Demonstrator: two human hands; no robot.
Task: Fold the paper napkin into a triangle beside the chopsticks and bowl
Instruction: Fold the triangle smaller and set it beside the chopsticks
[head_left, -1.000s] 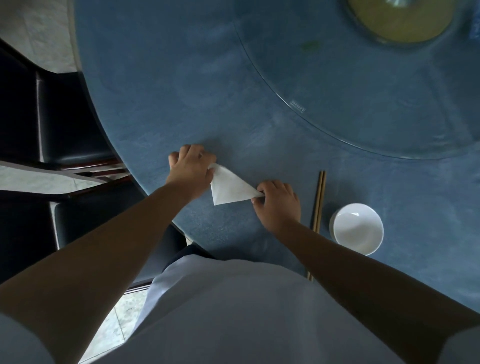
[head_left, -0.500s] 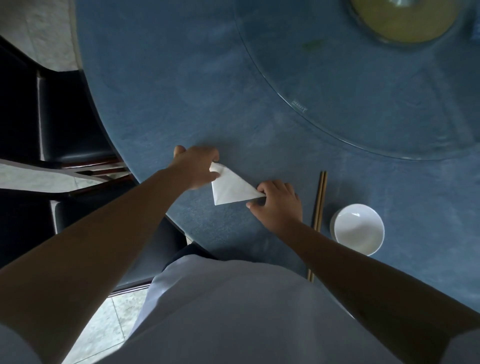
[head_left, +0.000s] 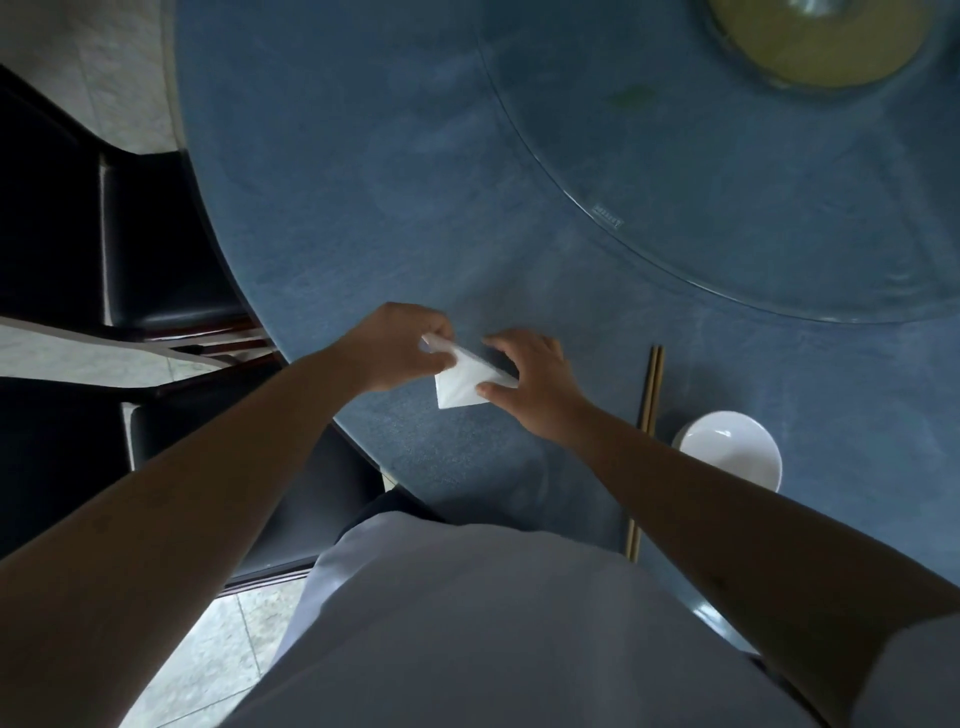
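Napkin (head_left: 460, 387) pinched by left hand (head_left: 400, 348) & right hand (head_left: 530, 382) nr table (head_left: 363, 208) edge; thin, floppy—best held at corners.

Tbl (head_left: 363, 208) open ahead; chopsticks (head_left: 652, 395) & bowl (head_left: 727, 449) block right side.
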